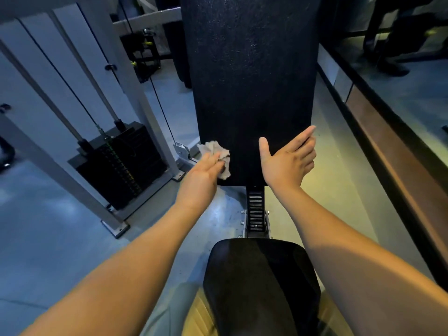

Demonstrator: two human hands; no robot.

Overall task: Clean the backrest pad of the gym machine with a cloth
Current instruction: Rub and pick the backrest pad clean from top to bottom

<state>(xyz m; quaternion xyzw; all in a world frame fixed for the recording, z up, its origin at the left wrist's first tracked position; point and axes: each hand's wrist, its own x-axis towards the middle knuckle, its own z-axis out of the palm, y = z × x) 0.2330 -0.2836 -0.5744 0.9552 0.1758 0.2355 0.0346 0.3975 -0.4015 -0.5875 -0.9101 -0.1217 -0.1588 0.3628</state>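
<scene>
The tall black backrest pad (252, 76) rises in the middle of the head view. A crumpled grey-white cloth (217, 154) lies against the pad's lower left corner. My left hand (202, 177) presses on the cloth with fingers over it. My right hand (289, 160) is held in front of the pad's lower right corner, palm turned inward, fingers spread, with nothing in it; contact with the pad cannot be told. Below both arms lies the black seat pad (257, 282).
A black weight stack (121, 163) with cables stands inside a white frame (145, 103) at the left. A notched adjustment post (255, 209) joins seat and backrest. A dark ledge (388, 151) runs along the right. The floor is grey.
</scene>
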